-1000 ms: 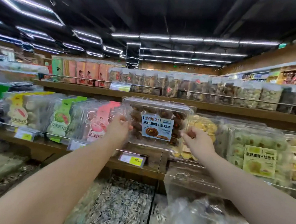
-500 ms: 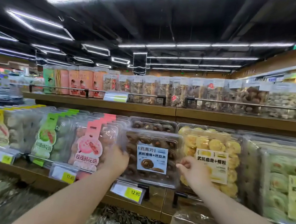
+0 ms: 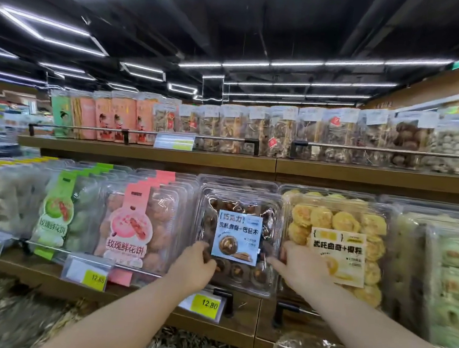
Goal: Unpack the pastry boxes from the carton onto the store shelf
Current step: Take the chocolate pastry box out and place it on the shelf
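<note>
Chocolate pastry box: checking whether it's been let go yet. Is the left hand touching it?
Touching. Head view: the left hand curls its fingers over the lower-left edge of the chocolate pastry box.

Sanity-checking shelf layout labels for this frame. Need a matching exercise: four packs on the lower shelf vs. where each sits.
Things:
1. brown cookie box
2. yellow cookie box
3. pink-label pack
4. green-label pack

Places:
a. leftmost of the four
b. held by the left hand and right hand
c. right neighbour of the held box
d. left neighbour of the held box

Pairs: 1-b, 2-c, 3-d, 4-a
</note>
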### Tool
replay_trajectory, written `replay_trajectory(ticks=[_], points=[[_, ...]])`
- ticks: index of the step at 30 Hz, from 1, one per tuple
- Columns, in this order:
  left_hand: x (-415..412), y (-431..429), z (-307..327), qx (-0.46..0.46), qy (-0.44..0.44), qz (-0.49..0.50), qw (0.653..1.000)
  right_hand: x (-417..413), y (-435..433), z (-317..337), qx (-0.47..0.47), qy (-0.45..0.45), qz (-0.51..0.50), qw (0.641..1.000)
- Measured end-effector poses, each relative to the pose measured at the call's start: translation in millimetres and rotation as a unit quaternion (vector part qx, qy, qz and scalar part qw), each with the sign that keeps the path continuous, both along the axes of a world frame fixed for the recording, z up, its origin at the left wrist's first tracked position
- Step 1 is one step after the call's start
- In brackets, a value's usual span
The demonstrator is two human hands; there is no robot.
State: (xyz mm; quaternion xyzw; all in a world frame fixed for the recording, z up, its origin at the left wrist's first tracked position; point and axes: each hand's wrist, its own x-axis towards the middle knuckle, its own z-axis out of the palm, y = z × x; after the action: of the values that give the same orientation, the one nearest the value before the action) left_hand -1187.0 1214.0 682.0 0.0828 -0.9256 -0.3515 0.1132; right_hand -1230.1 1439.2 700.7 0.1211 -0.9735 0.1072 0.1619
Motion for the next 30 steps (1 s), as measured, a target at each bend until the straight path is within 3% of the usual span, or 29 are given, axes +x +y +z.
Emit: replay_trajectory(ticks=[7, 13, 16, 20, 30], points=[[-16.2, 5.1, -3.8, -0.055, 0.031, -0.024, 0.998, -8.0, -7.0, 0.0, -0.04, 0.014, 0.027, 0.999], [-27.6, 5.3, -4.3, -0.106, -0.005, -0.009, 0.994, -7.3, -21.7, 5.2, 0.101, 0.029, 0.042, 0.994], [-19.4, 3.6, 3.3, -0.071, 0.052, -0.028, 0.996, 11.0, -33.7, 7.5, 0.111, 0.033, 0.065, 0.991], [22.7, 8.2, 14.0, -0.084, 0.097, -0.077, 0.989, 54.9, -29.6, 10.9, 0.115, 0.052, 0.07, 0.989], [193.2, -17.2, -11.0, -0.039, 0.082, -0.081, 0.992, 220.0, -46.3, -26.0, 0.049, -0.009, 0.023, 0.998]])
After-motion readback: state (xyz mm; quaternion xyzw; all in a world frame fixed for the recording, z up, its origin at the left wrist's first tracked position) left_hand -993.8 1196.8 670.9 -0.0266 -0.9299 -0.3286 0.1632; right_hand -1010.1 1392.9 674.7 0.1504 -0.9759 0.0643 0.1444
